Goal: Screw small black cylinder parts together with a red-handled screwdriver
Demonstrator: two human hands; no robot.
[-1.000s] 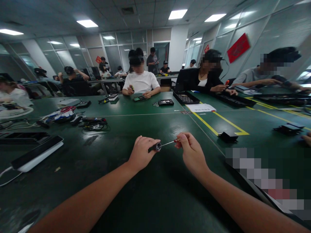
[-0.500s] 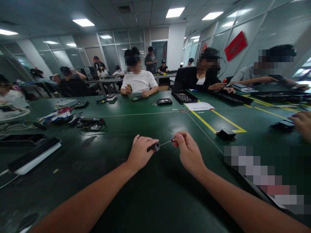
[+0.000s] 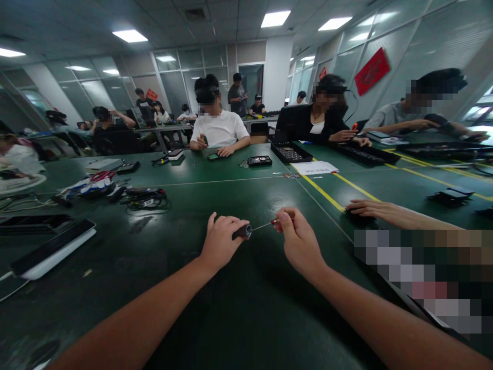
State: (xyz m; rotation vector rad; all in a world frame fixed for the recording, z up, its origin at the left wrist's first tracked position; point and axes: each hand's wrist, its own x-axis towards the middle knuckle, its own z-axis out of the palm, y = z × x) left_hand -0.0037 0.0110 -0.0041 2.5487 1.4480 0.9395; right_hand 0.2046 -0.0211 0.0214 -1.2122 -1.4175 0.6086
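Observation:
My left hand [image 3: 223, 237] is closed around a short dark cylinder [image 3: 243, 231], whose round, shiny end faces right. Between finger and thumb, my right hand [image 3: 295, 231] grips a screwdriver [image 3: 274, 222] with a red handle, most of it hidden by the fingers. The thin metal shaft points left and its tip meets the end face of the cylinder or lies right in front of it; I cannot tell which. Both hands are held above the green table [image 3: 239, 303].
A co-worker's hand [image 3: 372, 208] rests on a small black part at the right. Bundled cables [image 3: 144, 198] and a black-and-white bar [image 3: 54, 249] lie to the left. Further back are a black tray [image 3: 291, 153], a white paper [image 3: 315, 168] and several seated people.
A co-worker's hand has reached in from the right onto the small black part. My hands keep nearly the same pose, with cylinder and screwdriver still lined up.

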